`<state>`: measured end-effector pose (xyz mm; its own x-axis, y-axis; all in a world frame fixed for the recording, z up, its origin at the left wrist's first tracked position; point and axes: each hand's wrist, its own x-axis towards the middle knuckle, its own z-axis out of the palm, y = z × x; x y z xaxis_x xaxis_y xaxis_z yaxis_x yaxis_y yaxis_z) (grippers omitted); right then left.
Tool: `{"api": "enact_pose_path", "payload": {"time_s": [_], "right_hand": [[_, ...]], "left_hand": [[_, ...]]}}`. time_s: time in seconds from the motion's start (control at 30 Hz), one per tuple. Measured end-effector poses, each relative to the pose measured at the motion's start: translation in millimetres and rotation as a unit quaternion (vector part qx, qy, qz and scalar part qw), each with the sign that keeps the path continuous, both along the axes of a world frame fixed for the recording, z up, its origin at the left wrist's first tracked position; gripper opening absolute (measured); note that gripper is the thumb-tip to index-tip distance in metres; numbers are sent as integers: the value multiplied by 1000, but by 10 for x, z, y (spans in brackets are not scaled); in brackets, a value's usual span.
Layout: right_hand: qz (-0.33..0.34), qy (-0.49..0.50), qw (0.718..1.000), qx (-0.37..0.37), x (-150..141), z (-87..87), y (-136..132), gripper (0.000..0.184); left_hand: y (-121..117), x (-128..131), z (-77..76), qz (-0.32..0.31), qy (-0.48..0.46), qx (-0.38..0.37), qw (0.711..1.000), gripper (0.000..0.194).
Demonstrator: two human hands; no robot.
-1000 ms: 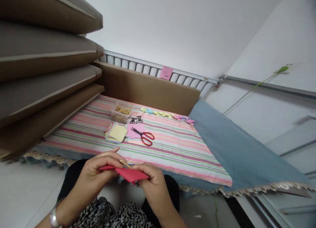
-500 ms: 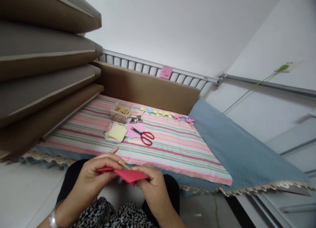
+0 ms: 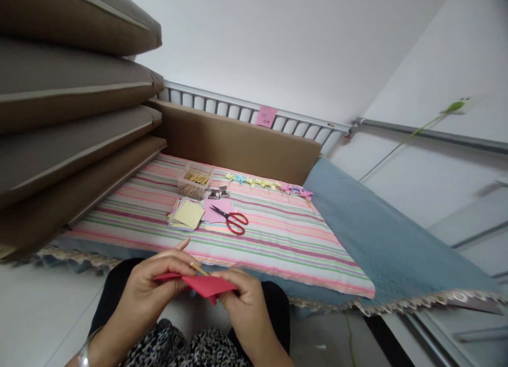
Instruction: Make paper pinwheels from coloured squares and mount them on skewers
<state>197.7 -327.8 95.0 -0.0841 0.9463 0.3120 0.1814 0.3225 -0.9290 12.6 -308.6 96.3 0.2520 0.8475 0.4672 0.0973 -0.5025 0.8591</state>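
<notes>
A piece of red paper (image 3: 209, 286), bent out of flat, is held low over my lap, just off the near edge of the striped cloth. My left hand (image 3: 161, 279) pinches its left part between thumb and fingers, with the index finger raised. The right part is gripped by my right hand (image 3: 240, 290), thumb on top. A thin wooden stick (image 3: 199, 269) lies along the paper's upper side between the hands; its far end is hidden by the paper or the right fingers. How stick and paper are joined, I cannot tell.
Red-handled scissors (image 3: 230, 217) lie over pink paper (image 3: 210, 212), beside a stack of coloured squares (image 3: 189, 214). Behind stands a clear box (image 3: 194, 182) of sticks. Several paper pinwheels (image 3: 262, 183) line the back. Stacked cushions (image 3: 79, 107) rise at left.
Both hands keep their hold on the red paper and stick. The paper has shifted very slightly left and down; nothing on the cloth has moved.
</notes>
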Motion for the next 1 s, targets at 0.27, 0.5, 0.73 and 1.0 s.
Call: {"api": "enact_pose_path", "payload": {"time_s": [0.27, 0.5, 0.73, 1.0], "right_hand": [[2, 8, 1000, 12, 8, -24, -4, 16], [13, -41, 999, 17, 68, 28, 18, 20], [61, -32, 996, 60, 119, 15, 13, 33], [43, 4, 997, 64, 77, -15, -28, 33]], "left_hand": [[1, 12, -12, -1, 0, 10, 1000, 20], [7, 36, 23, 2, 4, 13, 1000, 14], [10, 58, 23, -4, 16, 15, 1000, 14], [-31, 62, 34, 1, 23, 27, 999, 19]]}}
